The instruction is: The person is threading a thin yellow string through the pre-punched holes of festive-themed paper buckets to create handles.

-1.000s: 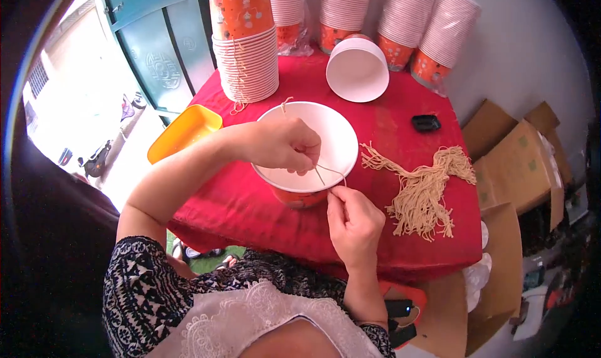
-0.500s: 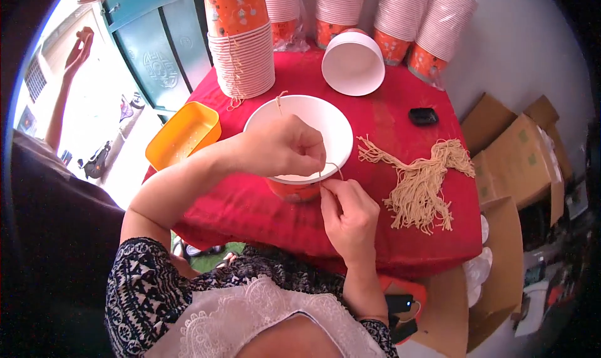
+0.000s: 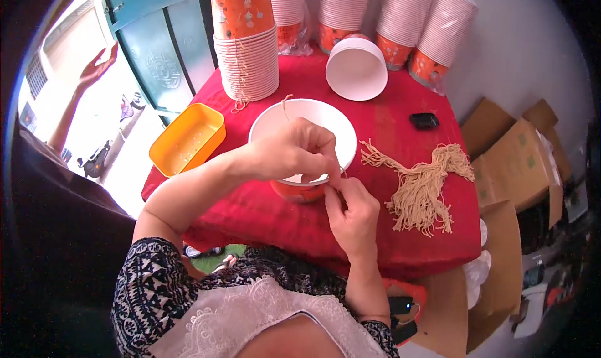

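A paper bucket (image 3: 338,123), white inside and orange outside, stands upright in front of me on the red-covered table. My left hand (image 3: 299,150) reaches across its opening, fingers pinched at the near right rim. Just below it, outside the rim, my right hand (image 3: 354,215) is also pinched, and the fingertips of both hands almost meet. Between them a short bit of beige string (image 3: 344,170) shows; most of it is hidden by the fingers. Another string end (image 3: 286,102) sticks up over the bucket's far rim. To the right lies a bundle of beige strings (image 3: 421,192).
A yellow plastic tub (image 3: 188,142) sits at the left. Stacked paper buckets (image 3: 250,67) stand behind, one bucket (image 3: 357,70) lies tipped on its side, and a small black object (image 3: 424,120) is at the right. Cardboard boxes (image 3: 519,164) stand beside the table. Another person's arm (image 3: 78,98) is raised at far left.
My left hand has shifted right and slightly down, bringing its fingertips closer to my right hand; less string shows between them. The other person's raised hand has moved right.
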`<action>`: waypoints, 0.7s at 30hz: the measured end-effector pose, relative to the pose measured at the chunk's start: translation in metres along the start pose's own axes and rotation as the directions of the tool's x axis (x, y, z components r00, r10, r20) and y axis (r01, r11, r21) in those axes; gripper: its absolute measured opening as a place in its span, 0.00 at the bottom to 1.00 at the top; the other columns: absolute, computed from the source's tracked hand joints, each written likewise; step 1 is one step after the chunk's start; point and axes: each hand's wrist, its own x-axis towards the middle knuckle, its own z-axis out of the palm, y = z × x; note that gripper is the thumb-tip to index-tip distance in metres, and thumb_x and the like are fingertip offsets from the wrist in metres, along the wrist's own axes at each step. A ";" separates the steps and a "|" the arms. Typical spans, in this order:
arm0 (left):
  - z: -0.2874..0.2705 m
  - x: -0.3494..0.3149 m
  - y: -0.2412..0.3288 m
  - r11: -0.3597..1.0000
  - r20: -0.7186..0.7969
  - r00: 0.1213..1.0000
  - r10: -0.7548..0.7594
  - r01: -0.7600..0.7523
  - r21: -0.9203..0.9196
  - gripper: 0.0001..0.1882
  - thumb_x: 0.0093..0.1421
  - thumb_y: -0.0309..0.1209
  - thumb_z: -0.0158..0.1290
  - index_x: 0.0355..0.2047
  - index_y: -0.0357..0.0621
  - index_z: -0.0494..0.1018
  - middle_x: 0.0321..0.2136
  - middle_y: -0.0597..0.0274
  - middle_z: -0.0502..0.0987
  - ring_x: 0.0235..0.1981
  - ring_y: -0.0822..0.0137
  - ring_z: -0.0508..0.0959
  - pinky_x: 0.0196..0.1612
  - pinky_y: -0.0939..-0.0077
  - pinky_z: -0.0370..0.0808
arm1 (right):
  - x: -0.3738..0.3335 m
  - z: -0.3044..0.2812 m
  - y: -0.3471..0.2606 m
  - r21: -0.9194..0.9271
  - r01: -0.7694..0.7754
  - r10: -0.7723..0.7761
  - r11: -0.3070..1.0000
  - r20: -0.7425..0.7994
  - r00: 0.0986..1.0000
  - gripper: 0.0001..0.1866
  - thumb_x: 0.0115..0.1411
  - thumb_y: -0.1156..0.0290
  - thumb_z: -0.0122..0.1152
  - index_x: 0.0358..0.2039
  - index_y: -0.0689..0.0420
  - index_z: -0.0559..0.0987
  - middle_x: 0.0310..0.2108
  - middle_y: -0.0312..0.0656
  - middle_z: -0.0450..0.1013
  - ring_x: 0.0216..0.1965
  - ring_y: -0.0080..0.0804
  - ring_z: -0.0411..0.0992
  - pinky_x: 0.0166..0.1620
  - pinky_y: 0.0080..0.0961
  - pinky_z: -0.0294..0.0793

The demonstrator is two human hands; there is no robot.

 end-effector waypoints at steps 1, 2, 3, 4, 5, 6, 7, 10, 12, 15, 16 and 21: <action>-0.002 0.000 -0.002 1.000 0.011 1.000 0.004 -0.003 -0.030 0.05 0.56 0.23 0.52 0.26 0.33 0.76 0.23 0.63 0.78 0.23 0.79 0.73 0.27 0.82 0.69 | 0.000 0.000 0.000 0.012 -0.041 0.040 0.999 0.017 0.999 0.04 0.53 0.81 0.63 0.30 0.62 0.77 0.24 0.47 0.73 0.25 0.45 0.74 0.28 0.35 0.72; -0.001 0.001 -0.002 1.000 0.013 1.000 0.003 -0.002 -0.031 0.05 0.56 0.23 0.52 0.26 0.33 0.76 0.23 0.63 0.78 0.23 0.79 0.73 0.27 0.82 0.69 | -0.001 -0.001 -0.001 0.017 -0.087 0.086 0.996 0.033 0.996 0.04 0.53 0.78 0.64 0.30 0.61 0.77 0.25 0.46 0.73 0.26 0.47 0.74 0.29 0.38 0.74; -0.001 0.001 -0.002 1.000 -0.042 0.999 -0.005 0.005 -0.002 0.05 0.56 0.23 0.52 0.27 0.33 0.76 0.22 0.64 0.78 0.23 0.79 0.73 0.27 0.82 0.69 | -0.001 -0.002 -0.001 0.016 -0.090 0.089 0.996 0.033 0.995 0.04 0.53 0.78 0.64 0.30 0.61 0.77 0.25 0.46 0.73 0.26 0.47 0.74 0.29 0.38 0.74; -0.001 0.002 -0.003 1.000 -0.098 0.995 -0.011 0.014 0.026 0.05 0.56 0.23 0.52 0.28 0.33 0.77 0.22 0.64 0.77 0.22 0.78 0.73 0.27 0.83 0.69 | -0.001 -0.002 0.000 0.038 -0.088 0.087 0.995 0.035 0.996 0.04 0.53 0.78 0.63 0.30 0.61 0.77 0.26 0.47 0.74 0.27 0.47 0.75 0.30 0.37 0.74; -0.002 0.002 -0.004 1.000 -0.121 0.992 0.015 -0.013 0.017 0.06 0.56 0.24 0.53 0.28 0.33 0.78 0.20 0.64 0.76 0.21 0.78 0.72 0.26 0.83 0.68 | 0.000 -0.002 0.000 0.060 -0.084 0.082 0.995 0.036 0.996 0.04 0.53 0.79 0.63 0.31 0.61 0.77 0.27 0.47 0.75 0.27 0.47 0.75 0.30 0.37 0.75; -0.003 0.002 -0.005 1.000 -0.121 0.993 0.014 -0.013 0.015 0.06 0.56 0.24 0.53 0.28 0.33 0.78 0.20 0.64 0.76 0.21 0.78 0.72 0.26 0.83 0.68 | 0.000 -0.003 -0.001 0.060 -0.085 0.083 0.995 0.037 0.996 0.04 0.53 0.79 0.63 0.31 0.61 0.77 0.27 0.47 0.75 0.27 0.47 0.75 0.30 0.37 0.75; -0.005 0.001 -0.005 0.999 -0.150 0.989 -0.003 0.010 0.048 0.06 0.55 0.24 0.53 0.28 0.33 0.78 0.19 0.64 0.76 0.21 0.78 0.72 0.26 0.83 0.68 | 0.000 -0.004 -0.002 0.064 -0.093 0.091 0.994 0.033 0.995 0.05 0.53 0.79 0.63 0.31 0.62 0.77 0.27 0.48 0.75 0.28 0.47 0.76 0.31 0.36 0.75; -0.012 0.002 -0.007 0.996 -0.162 0.986 -0.043 0.056 0.071 0.06 0.56 0.24 0.54 0.28 0.32 0.77 0.23 0.62 0.77 0.22 0.77 0.72 0.25 0.82 0.69 | 0.000 -0.004 0.000 0.071 -0.071 0.071 0.995 0.009 0.997 0.04 0.54 0.81 0.62 0.31 0.64 0.78 0.26 0.47 0.76 0.24 0.38 0.75 0.28 0.30 0.73; -0.013 0.002 -0.007 0.995 -0.143 0.987 -0.071 0.080 0.061 0.06 0.57 0.23 0.54 0.30 0.31 0.76 0.26 0.59 0.79 0.23 0.77 0.73 0.25 0.83 0.69 | -0.001 -0.002 0.002 0.074 -0.047 0.047 0.996 -0.009 0.999 0.03 0.55 0.82 0.62 0.31 0.65 0.77 0.24 0.46 0.75 0.21 0.30 0.73 0.25 0.25 0.70; -0.009 0.000 -0.005 0.999 -0.151 0.988 -0.033 0.039 0.032 0.06 0.55 0.24 0.54 0.26 0.33 0.78 0.19 0.65 0.76 0.20 0.78 0.72 0.24 0.83 0.67 | -0.001 0.000 0.004 0.089 -0.079 0.079 0.993 0.007 0.997 0.03 0.55 0.83 0.61 0.31 0.65 0.77 0.24 0.46 0.75 0.20 0.30 0.73 0.25 0.24 0.70; -0.006 -0.001 -0.002 1.000 -0.124 0.992 -0.025 0.027 0.014 0.06 0.55 0.24 0.54 0.26 0.34 0.77 0.19 0.65 0.76 0.19 0.79 0.72 0.24 0.83 0.67 | 0.000 0.000 0.004 0.081 -0.081 0.081 0.993 0.007 0.997 0.04 0.54 0.83 0.61 0.31 0.65 0.77 0.24 0.46 0.75 0.21 0.30 0.73 0.26 0.25 0.70; -0.001 -0.002 0.000 0.999 -0.021 0.999 -0.042 0.042 -0.010 0.06 0.57 0.26 0.55 0.27 0.35 0.77 0.20 0.66 0.77 0.19 0.80 0.72 0.24 0.84 0.68 | 0.001 -0.001 0.002 0.041 -0.092 0.090 0.995 0.058 0.994 0.05 0.53 0.79 0.62 0.32 0.62 0.77 0.27 0.48 0.76 0.28 0.46 0.77 0.32 0.37 0.76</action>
